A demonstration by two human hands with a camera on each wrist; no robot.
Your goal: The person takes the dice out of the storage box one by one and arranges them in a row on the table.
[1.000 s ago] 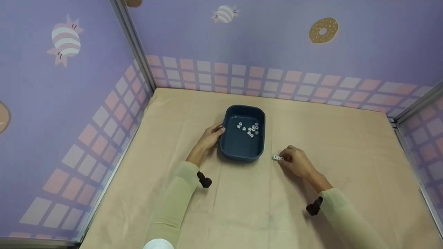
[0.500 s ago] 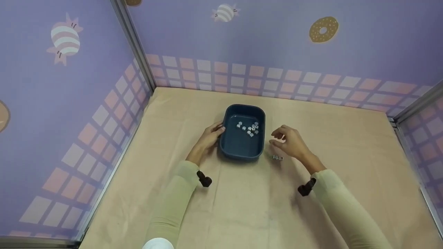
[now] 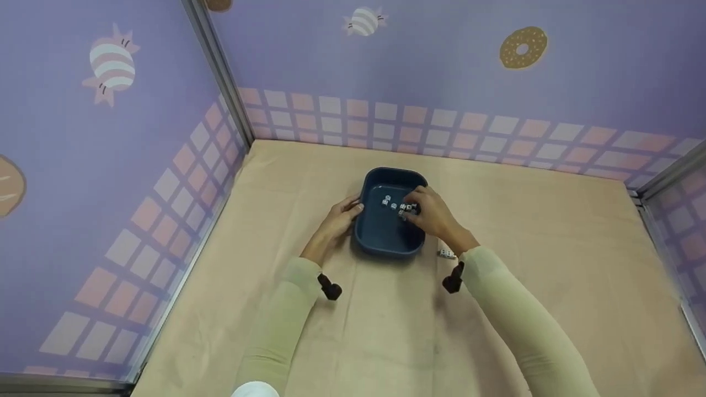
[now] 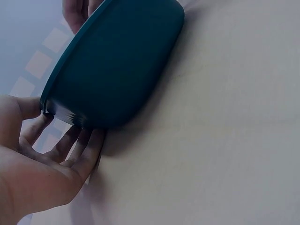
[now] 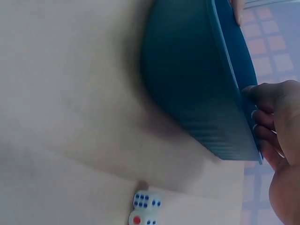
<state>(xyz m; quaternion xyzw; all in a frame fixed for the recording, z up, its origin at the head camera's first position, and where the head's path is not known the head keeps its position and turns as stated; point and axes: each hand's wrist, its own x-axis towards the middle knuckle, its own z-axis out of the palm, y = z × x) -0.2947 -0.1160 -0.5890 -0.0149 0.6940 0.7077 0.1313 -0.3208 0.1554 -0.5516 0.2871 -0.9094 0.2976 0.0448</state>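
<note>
A dark blue plastic bin (image 3: 389, 242) sits on the cloth with several white dice (image 3: 394, 206) inside. My left hand (image 3: 337, 220) holds the bin's left side. In the left wrist view, its thumb is at the rim and its fingers (image 4: 89, 154) lie against the side near the base. My right hand (image 3: 433, 212) reaches over the right rim into the bin, thumb and fingertips apart around the dice cluster; whether any die is pinched is not visible. Outside the bin, a short row of dice (image 3: 447, 253) lies below my right wrist; the right wrist view shows two dice (image 5: 146, 200) touching.
A beige cloth (image 3: 386, 325) covers the table. Purple walls (image 3: 441, 60) printed with sweets and checks stand at the back and sides, with metal posts (image 3: 218, 71) at the corners. A white round object (image 3: 255, 389) shows at the lower edge.
My right hand left the row of dice on the cloth, moved up and left, and is now inside the bin. My left hand stays at the bin's side.
</note>
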